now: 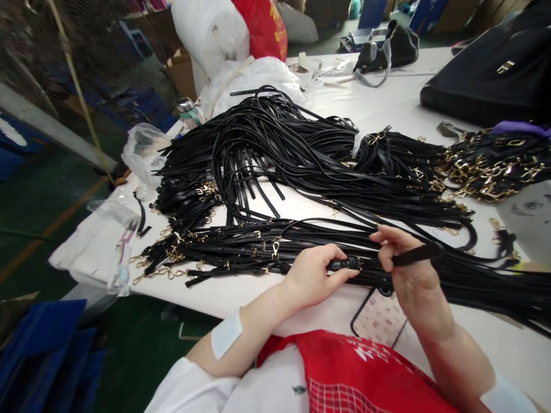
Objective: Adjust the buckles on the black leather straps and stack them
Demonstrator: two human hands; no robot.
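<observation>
Near the table's front edge, my left hand (314,275) is closed on a black strap (343,264), with thumb and fingers around its buckle end. My right hand (411,275) is raised just to the right, its fingers curled around a dark, flat strip with a rounded end (417,254). Whether that strip is a strap end or a tool, I cannot tell. Beneath both hands lies a row of long black straps with gold clasps (275,248). Behind it spreads a big heap of black straps (293,143).
Chains with gold links (495,166) are piled at the right, before a large black bag (491,74). A smaller dark bag (387,49) sits farther back. A patterned phone (379,321) lies at the front edge. A flask (188,112) and plastic bags (144,152) stand left.
</observation>
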